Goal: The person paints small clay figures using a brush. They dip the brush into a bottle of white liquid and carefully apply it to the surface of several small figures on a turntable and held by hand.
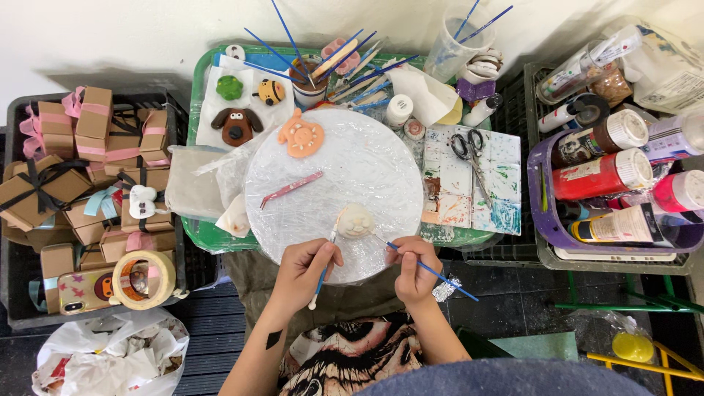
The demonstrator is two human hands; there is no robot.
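- Fingers of the left hand [302,265] pinch a thin white-tipped tool [327,258], at lower centre of the frame.
- Right hand [411,270] grips a blue brush [433,273].
- Both tips meet a pale clay figure [356,221] on the round wrapped board [334,183], mid-frame.

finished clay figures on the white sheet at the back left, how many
3: a green figure at the sheet's left, a yellow bee-like one to its right, a brown dog face below them. None seems hidden.
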